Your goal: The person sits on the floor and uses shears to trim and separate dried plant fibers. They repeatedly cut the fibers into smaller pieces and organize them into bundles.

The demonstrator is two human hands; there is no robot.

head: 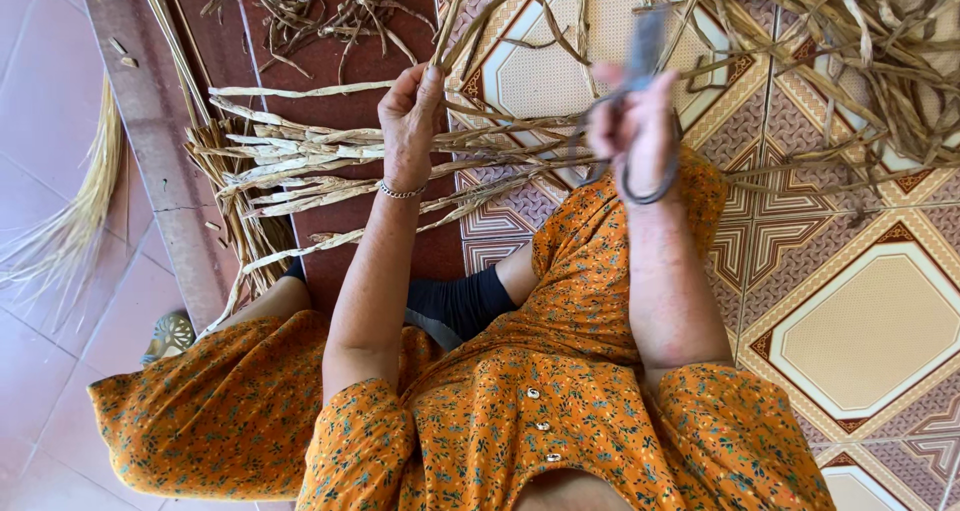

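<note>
— What's biggest in my feed?

— The patterned tile floor [860, 341], its far right corner heaped with dried straw strips [860, 61] that run off the top edge.

— And my hands?

— My left hand [408, 121] pinches one strip [470, 6] upright. My right hand [635, 131] grips blurred scissors [645, 91]; I can't tell how the blades stand.

— Smaller?

— A bracelet [400, 191].
</note>
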